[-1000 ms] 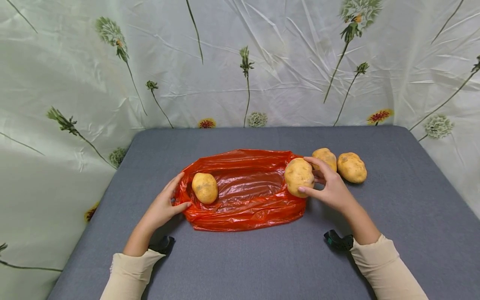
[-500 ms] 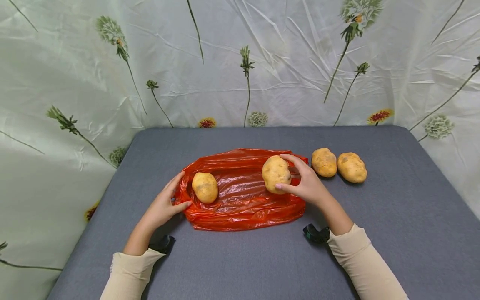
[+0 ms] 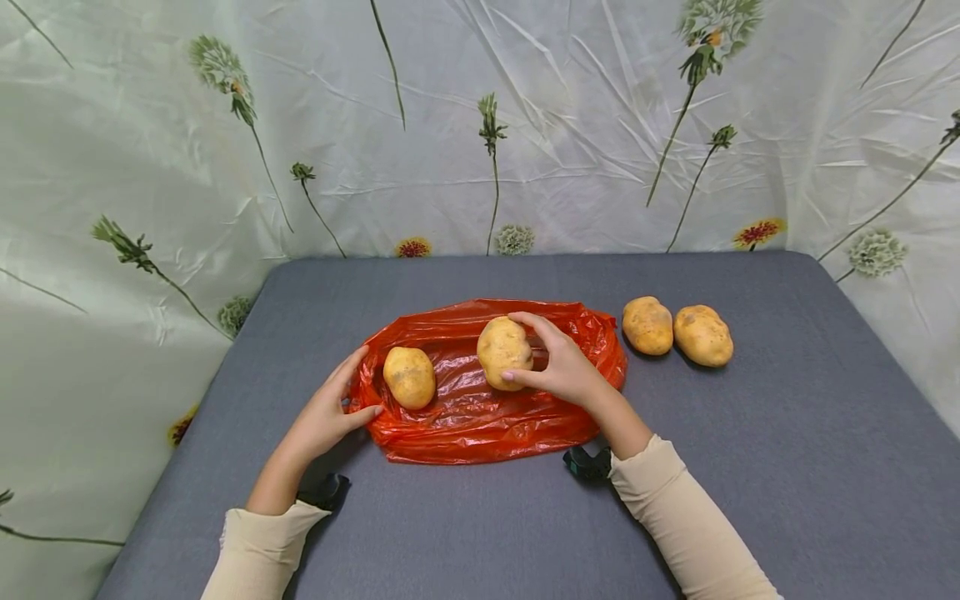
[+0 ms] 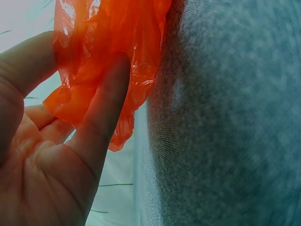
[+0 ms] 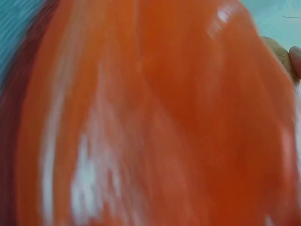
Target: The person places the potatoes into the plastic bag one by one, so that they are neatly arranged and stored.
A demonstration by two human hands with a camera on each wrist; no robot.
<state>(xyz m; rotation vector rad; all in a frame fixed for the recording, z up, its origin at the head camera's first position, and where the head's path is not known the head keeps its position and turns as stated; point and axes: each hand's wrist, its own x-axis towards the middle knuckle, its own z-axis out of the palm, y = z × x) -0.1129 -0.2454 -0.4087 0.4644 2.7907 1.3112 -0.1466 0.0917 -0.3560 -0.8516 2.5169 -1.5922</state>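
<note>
A red plastic bag point(image 3: 480, 433) lies opened out on the table, with one potato point(image 3: 409, 378) inside at its left end. My left hand point(image 3: 327, 408) holds the bag's left end, thumb at the near side and fingers at the far side. In the left wrist view the thumb point(image 4: 106, 101) lies against the crumpled red film. My right hand point(image 3: 558, 367) grips a second potato point(image 3: 504, 354) between thumb and fingers, over the middle of the bag. Blurred bag film fills most of the right wrist view, with a bit of the held potato point(image 5: 277, 51) at its edge.
Two more potatoes, one point(image 3: 647, 326) beside the other point(image 3: 703, 336), rest on the grey table point(image 3: 480, 533) right of the bag. Behind the table hangs a pale curtain point(image 3: 420, 167) with a flower print.
My right hand has carried its potato leftward from the bag's right end to over its middle. The bag's right end now spreads further right. My left hand has stayed in place.
</note>
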